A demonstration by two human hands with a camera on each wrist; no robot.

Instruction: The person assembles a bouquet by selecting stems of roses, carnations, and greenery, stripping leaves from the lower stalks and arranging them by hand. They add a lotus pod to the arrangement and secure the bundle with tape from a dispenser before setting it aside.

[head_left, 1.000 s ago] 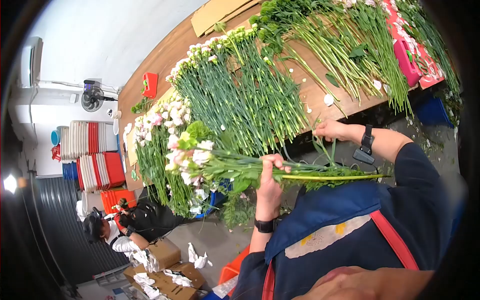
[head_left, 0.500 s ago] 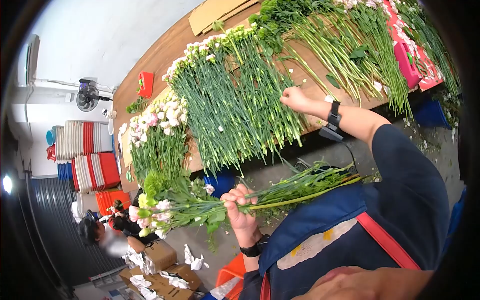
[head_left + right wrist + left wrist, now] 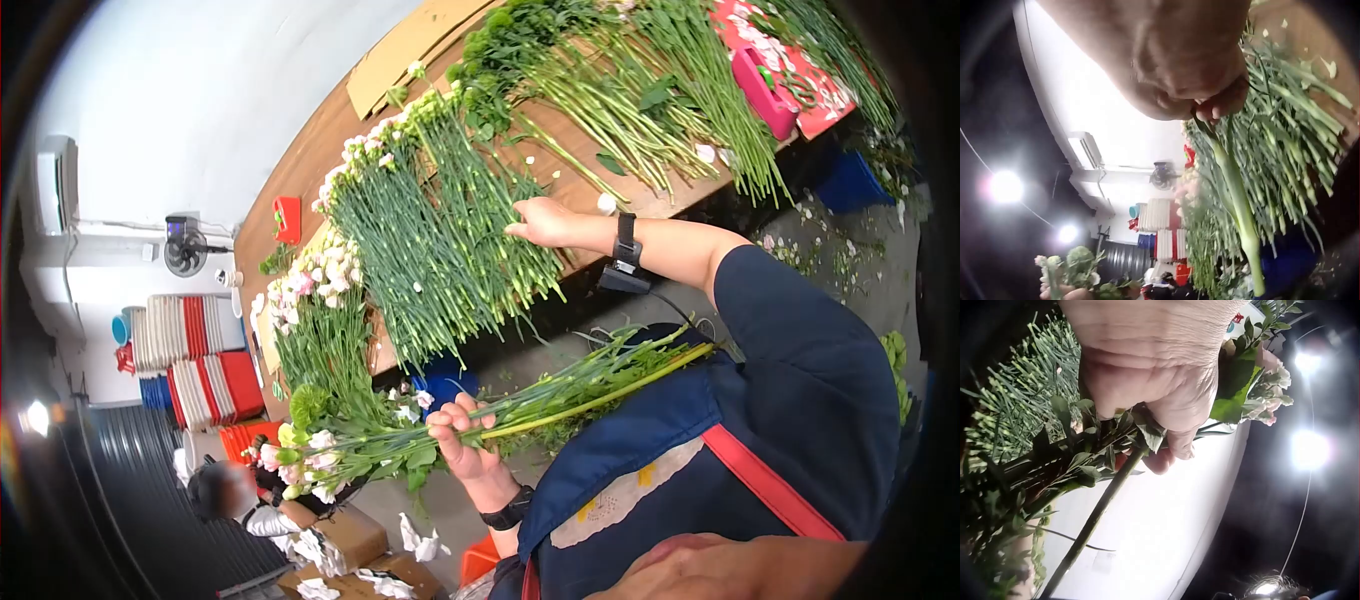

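Observation:
My left hand [image 3: 465, 440] grips a mixed bunch of flowers with pale pink and white blooms [image 3: 322, 462], its stems [image 3: 590, 385] pointing right. In the left wrist view the fingers of my left hand [image 3: 1147, 381] curl round leafy stems and one thick green stem [image 3: 1094, 519]. My right hand [image 3: 545, 222] is over the row of green-stemmed flowers [image 3: 440, 250] on the table. Seen from the right wrist, thumb and finger of my right hand [image 3: 1191, 75] pinch one green stem [image 3: 1235, 194] beside the other stems [image 3: 1291, 125].
More stems [image 3: 620, 110] lie along the wooden table [image 3: 310, 155]. A pink holder [image 3: 763, 95] and a red holder [image 3: 288, 219] stand on it. Blue buckets [image 3: 855, 183] are below its edge. Another person [image 3: 235, 495] is near cardboard boxes [image 3: 350, 535] at the lower left.
My right hand has moved from beside the bunch's stems to the flowers on the table. My left hand has carried the bunch down and to the left in the view.

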